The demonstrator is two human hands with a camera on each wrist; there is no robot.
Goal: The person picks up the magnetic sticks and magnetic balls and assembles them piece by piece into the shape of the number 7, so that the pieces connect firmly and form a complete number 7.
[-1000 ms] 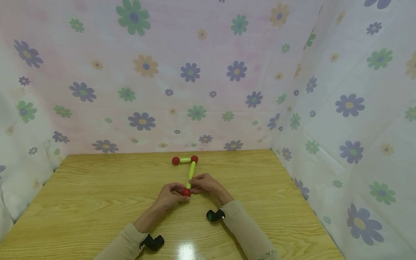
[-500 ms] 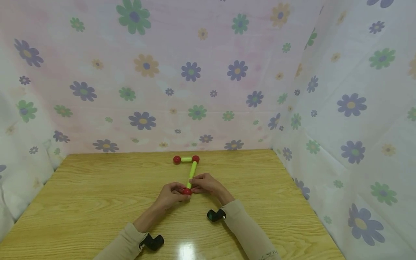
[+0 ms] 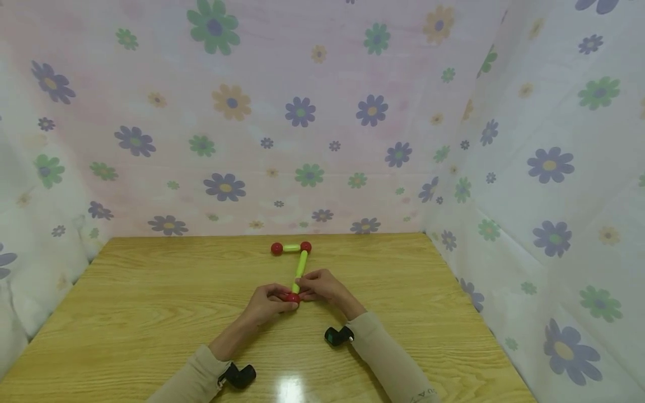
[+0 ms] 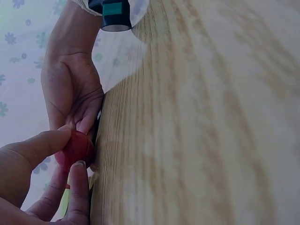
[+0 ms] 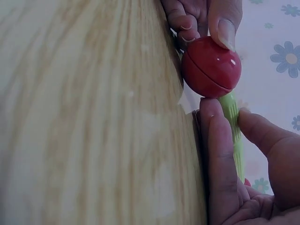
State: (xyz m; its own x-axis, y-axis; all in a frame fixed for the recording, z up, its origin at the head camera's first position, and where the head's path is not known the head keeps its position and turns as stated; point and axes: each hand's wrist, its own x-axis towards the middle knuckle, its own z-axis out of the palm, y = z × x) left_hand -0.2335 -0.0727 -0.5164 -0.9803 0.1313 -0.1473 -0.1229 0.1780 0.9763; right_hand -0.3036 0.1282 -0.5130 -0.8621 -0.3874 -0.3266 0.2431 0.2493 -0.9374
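Note:
My left hand (image 3: pixel 266 305) pinches a red ball (image 3: pixel 293 299) between thumb and fingers at the near end of a toy built of balls and sticks. From the other side, my right hand (image 3: pixel 325 288) grips the yellow-green stick (image 3: pixel 301 266) just beyond that ball. In the right wrist view the ridged stick (image 5: pixel 230 110) meets the red ball (image 5: pixel 212 67), with my right thumb and fingers on either side of it. The stick runs back to a second red ball (image 3: pixel 305 247). A shorter yellow-green stick (image 3: pixel 291 248) links that one to a third red ball (image 3: pixel 276 248).
The toy lies on a wood-grain table (image 3: pixel 166 291). Flower-printed cloth (image 3: pixel 272 117) hangs behind the table's back edge and along both sides. Black wrist cameras stick out from each sleeve, the left one (image 3: pixel 241 376) and the right one (image 3: pixel 339 336), low over the tabletop.

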